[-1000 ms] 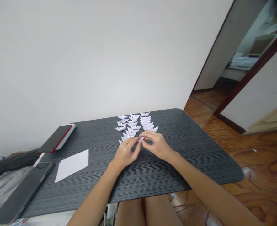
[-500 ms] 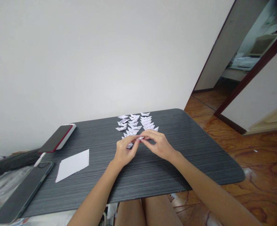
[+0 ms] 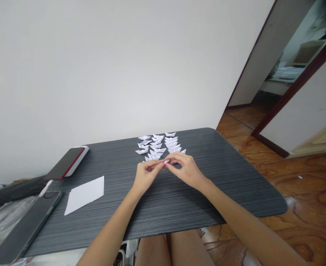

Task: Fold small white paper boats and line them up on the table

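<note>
Between my fingertips is a small piece of folded white paper point(image 3: 166, 162), mostly covered by the fingers. My left hand point(image 3: 147, 175) pinches its left end with thumb and index finger. On the other end, my right hand point(image 3: 185, 169) has thumb and fingers closed. Both hands hover over the dark table near its middle. Just beyond them, several white folded paper boats point(image 3: 157, 145) stand in rough columns; my hands hide the nearest ones in part.
A stack of white paper sheets point(image 3: 85, 195) lies on the dark table point(image 3: 196, 207) to the left. Farther left are a phone point(image 3: 27, 227), a white cable plug point(image 3: 45, 188) and a red-edged dark device point(image 3: 65, 162) on a white base. A white wall point(image 3: 110, 66) rises behind.
The folded paper has tilted slightly between my fingertips. My left hand has turned a little, its fingers straighter. The rest stays put, apart from a slight camera shift.
</note>
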{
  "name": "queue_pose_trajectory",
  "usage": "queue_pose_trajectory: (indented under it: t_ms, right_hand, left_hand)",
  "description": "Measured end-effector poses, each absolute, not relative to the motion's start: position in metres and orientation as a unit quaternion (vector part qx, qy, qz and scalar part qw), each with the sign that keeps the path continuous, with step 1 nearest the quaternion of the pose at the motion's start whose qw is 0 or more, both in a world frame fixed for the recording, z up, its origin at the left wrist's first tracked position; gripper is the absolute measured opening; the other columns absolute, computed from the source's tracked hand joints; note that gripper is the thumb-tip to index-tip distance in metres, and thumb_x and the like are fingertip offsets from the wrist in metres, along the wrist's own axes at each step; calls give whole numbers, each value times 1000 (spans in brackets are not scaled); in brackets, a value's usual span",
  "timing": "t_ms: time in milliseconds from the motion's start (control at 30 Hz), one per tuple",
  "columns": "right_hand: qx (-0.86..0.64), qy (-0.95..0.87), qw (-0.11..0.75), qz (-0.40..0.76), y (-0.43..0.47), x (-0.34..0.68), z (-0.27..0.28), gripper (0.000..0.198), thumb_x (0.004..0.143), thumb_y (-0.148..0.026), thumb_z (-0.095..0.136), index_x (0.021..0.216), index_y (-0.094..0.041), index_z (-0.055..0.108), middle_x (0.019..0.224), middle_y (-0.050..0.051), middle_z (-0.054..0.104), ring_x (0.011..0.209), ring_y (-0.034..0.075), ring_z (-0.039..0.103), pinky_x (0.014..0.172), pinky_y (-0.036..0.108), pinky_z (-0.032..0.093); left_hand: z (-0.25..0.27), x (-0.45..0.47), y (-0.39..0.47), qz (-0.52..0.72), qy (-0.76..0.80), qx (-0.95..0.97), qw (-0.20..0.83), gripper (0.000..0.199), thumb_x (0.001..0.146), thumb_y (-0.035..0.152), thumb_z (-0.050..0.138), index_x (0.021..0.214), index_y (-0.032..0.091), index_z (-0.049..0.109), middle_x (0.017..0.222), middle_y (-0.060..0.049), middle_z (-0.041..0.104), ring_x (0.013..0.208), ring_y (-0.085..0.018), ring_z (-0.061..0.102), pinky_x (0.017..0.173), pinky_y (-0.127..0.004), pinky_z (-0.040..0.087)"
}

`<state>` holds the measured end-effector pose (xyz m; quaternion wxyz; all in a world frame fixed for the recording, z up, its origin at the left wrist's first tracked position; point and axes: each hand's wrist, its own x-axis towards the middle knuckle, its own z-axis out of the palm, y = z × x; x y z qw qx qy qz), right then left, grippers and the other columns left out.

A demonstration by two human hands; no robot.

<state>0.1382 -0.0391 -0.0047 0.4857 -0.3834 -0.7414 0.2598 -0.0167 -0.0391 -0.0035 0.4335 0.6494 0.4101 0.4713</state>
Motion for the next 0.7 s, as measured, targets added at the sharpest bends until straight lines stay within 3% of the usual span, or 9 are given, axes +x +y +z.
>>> queue_pose_trajectory:
  t_ms: [200, 467, 700]
  right_hand:
    - [-386, -734, 484, 280, -39, 139, -5, 13, 76, -21, 51, 84, -18, 61, 80, 5, 60, 72, 14, 58, 67, 26, 50]
    - [-394, -743, 492, 226, -44, 134, -5, 14, 72, -23, 57, 85, -18, 60, 78, 5, 58, 62, 12, 56, 61, 26, 50]
    - [-413, -764, 477, 137, -49, 130, -8, 15, 78, -21, 48, 89, -19, 59, 81, 6, 57, 68, 14, 56, 66, 27, 48]
  left_hand:
    - [1, -18, -38, 453, 392, 632, 491, 27, 74, 32, 53, 80, 9, 67, 71, -9, 69, 63, -18, 64, 65, -31, 53]
    - [4, -18, -39, 454, 421, 641, 454, 22, 72, 30, 56, 73, 12, 68, 64, -5, 68, 56, -16, 63, 59, -26, 52]
    - [4, -16, -40, 463, 425, 615, 476, 21, 68, 27, 60, 79, 12, 68, 76, -6, 69, 66, -18, 64, 67, -29, 52]
